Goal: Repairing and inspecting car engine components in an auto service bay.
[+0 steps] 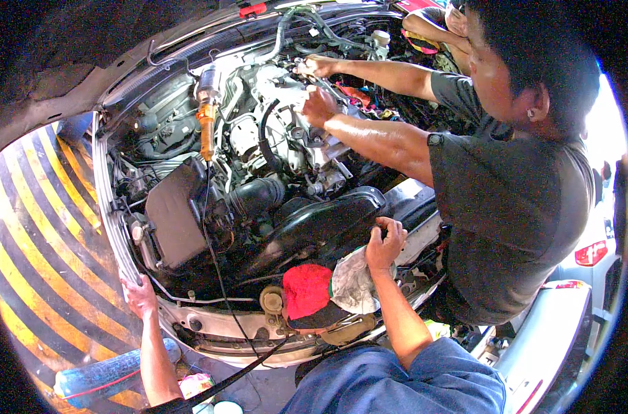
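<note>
My left hand (140, 297) rests on the edge of the car's fender (114, 228), its fingers lying over the rim. My right hand (386, 248) is raised above the front of the engine bay, fingers curled and thumb bent toward them. Whether anything small is between them I cannot make out. Just below it lie a grey-white rag (355, 281) and a red cloth (307, 290) on the front crossmember. Across the bay, a co-worker in a dark shirt (514, 221) reaches both hands (319, 103) onto the engine (258, 131).
An orange work light (206, 131) hangs over the engine, its black cable running down past the air filter box (176, 214). A black ribbed intake hose (257, 196) sits beside it. Another person leans in at the far right. A blue cylinder (114, 372) lies on the yellow-striped floor (45, 241).
</note>
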`<move>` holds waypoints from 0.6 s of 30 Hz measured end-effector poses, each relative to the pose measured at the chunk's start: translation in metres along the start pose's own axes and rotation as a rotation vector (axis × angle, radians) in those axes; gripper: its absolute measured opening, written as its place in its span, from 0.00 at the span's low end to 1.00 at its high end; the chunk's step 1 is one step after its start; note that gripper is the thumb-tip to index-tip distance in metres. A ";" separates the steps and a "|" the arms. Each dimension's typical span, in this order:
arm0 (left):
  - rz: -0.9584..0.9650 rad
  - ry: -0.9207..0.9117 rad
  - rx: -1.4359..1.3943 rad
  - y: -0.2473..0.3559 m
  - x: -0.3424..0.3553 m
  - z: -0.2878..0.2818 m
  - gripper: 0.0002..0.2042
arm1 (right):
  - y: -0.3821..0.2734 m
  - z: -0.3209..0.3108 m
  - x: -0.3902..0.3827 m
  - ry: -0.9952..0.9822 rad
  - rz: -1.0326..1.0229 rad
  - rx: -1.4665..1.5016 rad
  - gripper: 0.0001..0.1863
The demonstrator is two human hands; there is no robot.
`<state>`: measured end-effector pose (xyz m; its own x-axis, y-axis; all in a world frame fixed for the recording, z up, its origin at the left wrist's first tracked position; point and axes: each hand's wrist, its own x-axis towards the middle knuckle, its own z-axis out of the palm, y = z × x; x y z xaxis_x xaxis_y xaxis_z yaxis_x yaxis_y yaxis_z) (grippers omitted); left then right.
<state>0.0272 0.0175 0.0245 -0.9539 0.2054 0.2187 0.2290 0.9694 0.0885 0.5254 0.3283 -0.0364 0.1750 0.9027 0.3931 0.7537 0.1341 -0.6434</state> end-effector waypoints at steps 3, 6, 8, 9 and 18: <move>-0.017 -0.028 -0.005 0.003 -0.002 -0.004 0.39 | -0.001 0.000 0.000 -0.005 0.008 -0.010 0.09; 0.002 -0.026 -0.066 0.004 -0.004 -0.007 0.39 | 0.000 0.000 0.000 0.001 0.000 0.008 0.09; 0.013 -0.004 -0.060 0.004 -0.002 -0.005 0.38 | 0.001 0.000 0.000 -0.002 -0.008 0.010 0.09; 0.002 -0.007 -0.044 0.003 -0.001 -0.004 0.38 | 0.002 0.001 0.000 -0.002 -0.009 0.010 0.09; -0.047 -0.017 -0.023 -0.008 0.006 0.014 0.37 | 0.000 0.001 0.001 0.007 0.035 -0.013 0.08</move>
<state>0.0171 0.0128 0.0118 -0.9668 0.1620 0.1975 0.1880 0.9747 0.1209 0.5249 0.3297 -0.0364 0.2060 0.9040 0.3747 0.7549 0.0968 -0.6487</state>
